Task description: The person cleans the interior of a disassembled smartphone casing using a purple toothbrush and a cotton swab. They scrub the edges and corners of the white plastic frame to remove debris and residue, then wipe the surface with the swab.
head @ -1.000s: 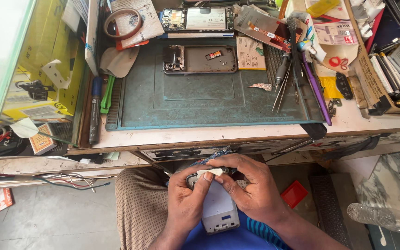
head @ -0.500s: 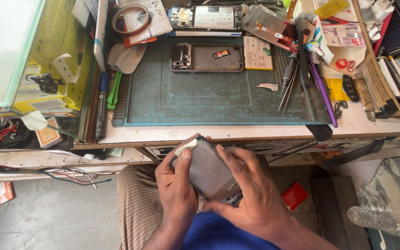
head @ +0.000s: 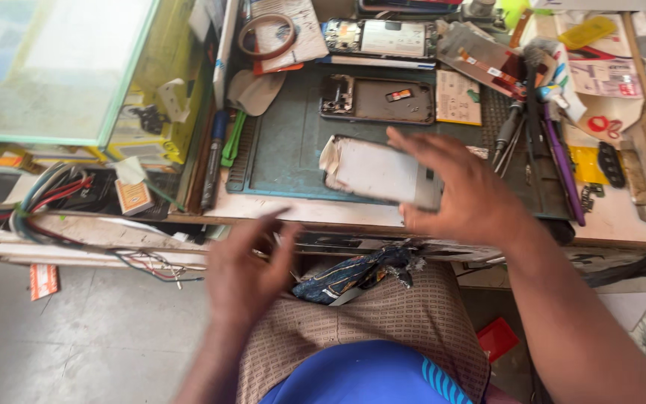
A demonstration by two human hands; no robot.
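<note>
At the far left, a glass case (head: 61, 71) and a tangle of coloured wires (head: 54, 198) edge your bench. Your left hand (head: 248, 273) hangs blurred below the bench edge, fingers loosely spread, gripping nothing. On your lap lies a dark blue cloth (head: 357, 273). Your right hand (head: 461, 191) clamps a phone screen panel (head: 375, 170) by its right end, over the near edge of the green work mat (head: 293, 142). Behind it lies an opened phone frame (head: 377, 99); screwdrivers and tweezers (head: 521, 135) lie to the right.
</note>
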